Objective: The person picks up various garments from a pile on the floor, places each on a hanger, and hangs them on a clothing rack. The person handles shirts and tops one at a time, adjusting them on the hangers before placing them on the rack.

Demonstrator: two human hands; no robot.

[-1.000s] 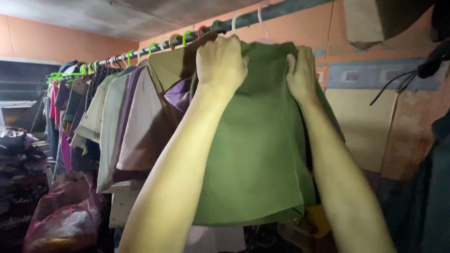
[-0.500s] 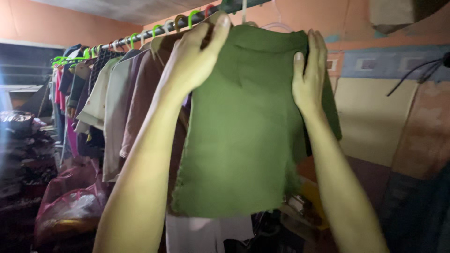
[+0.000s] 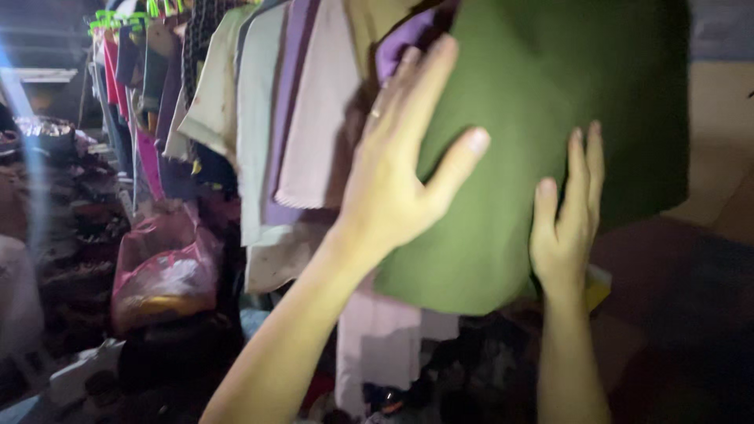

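A green garment (image 3: pixel 542 102) hangs in front of me, filling the upper right of the head view. My left hand (image 3: pixel 400 169) lies flat against its left side, fingers spread, a ring on one finger. My right hand (image 3: pixel 567 216) rests open on its lower part, fingers pointing up. Neither hand grips the cloth. The hanger and rail above are out of view.
A row of hung clothes (image 3: pixel 267 118) in beige, purple and grey runs to the left on green hangers (image 3: pixel 129 12). A pink plastic bag (image 3: pixel 165 267) sits on the cluttered floor at the left. More cloth and clutter (image 3: pixel 393 353) lie below the garment.
Both hands have come down from the garment's shoulders to its middle and lower part, palms flat. The view has moved closer and lower.
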